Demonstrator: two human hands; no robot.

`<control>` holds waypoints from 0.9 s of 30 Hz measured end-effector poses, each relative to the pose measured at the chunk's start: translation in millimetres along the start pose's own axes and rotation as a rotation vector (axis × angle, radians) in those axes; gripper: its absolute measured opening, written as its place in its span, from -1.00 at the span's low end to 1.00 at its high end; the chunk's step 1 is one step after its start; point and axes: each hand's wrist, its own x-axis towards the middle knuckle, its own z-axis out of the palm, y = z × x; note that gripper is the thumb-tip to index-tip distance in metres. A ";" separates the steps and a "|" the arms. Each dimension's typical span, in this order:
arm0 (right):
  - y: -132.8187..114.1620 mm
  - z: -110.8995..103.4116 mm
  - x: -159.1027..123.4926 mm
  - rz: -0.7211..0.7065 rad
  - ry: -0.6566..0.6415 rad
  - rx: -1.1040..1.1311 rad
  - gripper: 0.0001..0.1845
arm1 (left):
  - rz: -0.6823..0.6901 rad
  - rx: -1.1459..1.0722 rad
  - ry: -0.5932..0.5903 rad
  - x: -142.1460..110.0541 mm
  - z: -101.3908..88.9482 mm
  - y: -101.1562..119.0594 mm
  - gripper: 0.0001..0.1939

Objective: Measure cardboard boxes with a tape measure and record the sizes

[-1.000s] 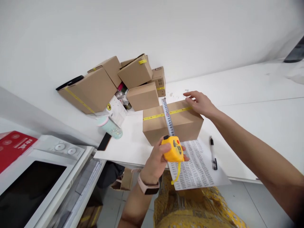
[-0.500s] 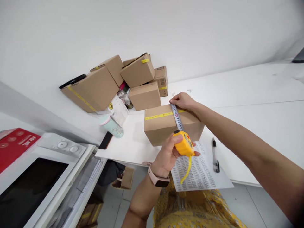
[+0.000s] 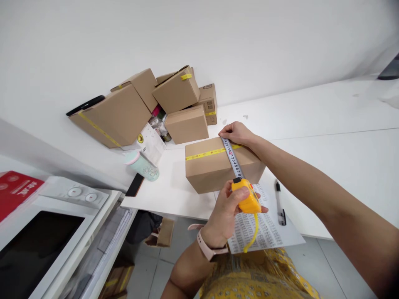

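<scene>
My left hand point(image 3: 229, 209) is closed round the yellow case of a tape measure point(image 3: 247, 198), just off the near side of a cardboard box point(image 3: 207, 174). The metal blade runs out across the top of the box, over its strip of yellow tape. At the far edge of the box, my right hand point(image 3: 237, 133) pinches the end of the blade. A yellow strap hangs from the case over a printed sheet of paper point(image 3: 264, 232). On the right part of the sheet lies a pen point(image 3: 279, 203).
Several cardboard boxes point(image 3: 187, 126) are piled against the wall. A mint tumbler point(image 3: 145, 167) and a dark flat object point(image 3: 134, 185) are at the table's left end. A white microwave point(image 3: 68, 195) with a red box point(image 3: 18, 193) on it stands at the left.
My right hand has moved from the box's far right corner to the blade's end and pinched it. My left hand has shifted right with the tape measure, then drawn slightly nearer to me.
</scene>
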 end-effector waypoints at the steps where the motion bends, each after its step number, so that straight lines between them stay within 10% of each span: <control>1: 0.0 0.0 0.1 -0.004 -0.001 0.000 -0.89 | 0.005 0.003 -0.002 0.4 0.4 -1.3 -0.52; 17: -14.0 -24.8 -8.9 -0.115 0.107 0.384 -0.92 | -0.055 0.084 -0.058 -8.9 -3.8 5.7 -0.38; 22: -32.8 -63.2 -91.5 -0.336 0.368 0.425 -0.87 | -0.049 0.464 -0.161 -22.8 -24.2 -2.2 0.07; 27: -0.3 -22.7 -202.0 -0.193 0.344 0.343 -0.89 | 0.029 0.724 -0.187 -25.6 -37.1 -26.7 0.37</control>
